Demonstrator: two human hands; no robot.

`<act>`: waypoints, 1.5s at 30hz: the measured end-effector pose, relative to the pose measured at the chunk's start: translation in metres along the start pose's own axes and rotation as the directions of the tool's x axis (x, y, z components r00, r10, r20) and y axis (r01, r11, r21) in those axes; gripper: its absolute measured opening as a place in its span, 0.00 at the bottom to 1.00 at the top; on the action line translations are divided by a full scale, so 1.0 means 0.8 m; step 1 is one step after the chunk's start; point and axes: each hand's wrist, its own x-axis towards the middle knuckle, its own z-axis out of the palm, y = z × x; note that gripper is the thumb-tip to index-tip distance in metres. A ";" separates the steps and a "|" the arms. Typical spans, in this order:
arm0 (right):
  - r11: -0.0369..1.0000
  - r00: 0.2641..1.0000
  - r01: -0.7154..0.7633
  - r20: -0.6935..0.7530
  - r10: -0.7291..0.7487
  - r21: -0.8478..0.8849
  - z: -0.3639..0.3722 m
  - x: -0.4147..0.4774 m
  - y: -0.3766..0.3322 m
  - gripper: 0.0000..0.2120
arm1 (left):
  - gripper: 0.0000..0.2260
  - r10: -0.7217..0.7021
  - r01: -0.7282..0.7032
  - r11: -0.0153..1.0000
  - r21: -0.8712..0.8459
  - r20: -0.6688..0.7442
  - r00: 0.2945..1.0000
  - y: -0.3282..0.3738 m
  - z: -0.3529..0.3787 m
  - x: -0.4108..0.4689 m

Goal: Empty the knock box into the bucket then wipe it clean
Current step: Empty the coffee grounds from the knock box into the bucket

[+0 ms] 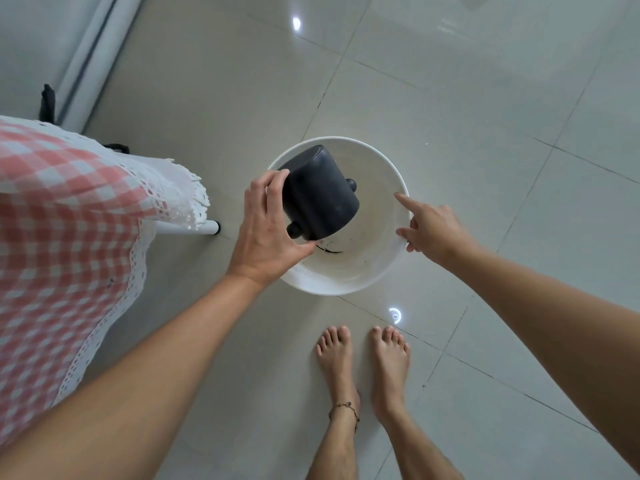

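The knock box [317, 192], a dark grey cylinder with a knob at each end of its bar, is tipped over above the white bucket [349, 278], its base facing up and left. My left hand [266, 233] grips its side from the left. My right hand [429, 228] rests on the bucket's right rim, thumb and fingers around the edge and the index finger stretched out along it. The bucket stands on the tiled floor. A few dark specks and a dark smear lie inside it below the box.
A table with a red-and-white checked, lace-edged cloth [69, 216] stands at the left, one white leg [188, 227] beside the bucket. My bare feet [363, 365] stand just in front of the bucket. Glossy tiled floor [502, 133] stretches to the right and beyond.
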 end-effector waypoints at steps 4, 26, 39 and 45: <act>1.000 1.000 0.020 -0.008 -0.020 0.017 0.002 -0.001 0.001 0.31 | 0.47 0.016 -0.016 1.000 0.013 -0.028 0.999 -0.006 0.003 -0.006; 0.999 1.000 -0.001 -0.009 0.001 0.052 0.001 -0.009 -0.007 0.30 | 0.43 0.215 -0.209 0.975 0.076 -0.078 0.973 -0.025 0.008 -0.012; 0.998 0.999 -0.012 -0.033 0.014 0.059 0.003 -0.011 -0.007 0.29 | 0.45 0.191 -0.188 0.981 0.046 -0.063 0.980 -0.024 0.013 -0.013; 0.999 1.000 -0.013 -0.009 0.013 0.034 0.007 -0.009 -0.003 0.31 | 0.48 -0.053 0.055 0.993 -0.107 0.018 0.998 -0.013 0.012 -0.013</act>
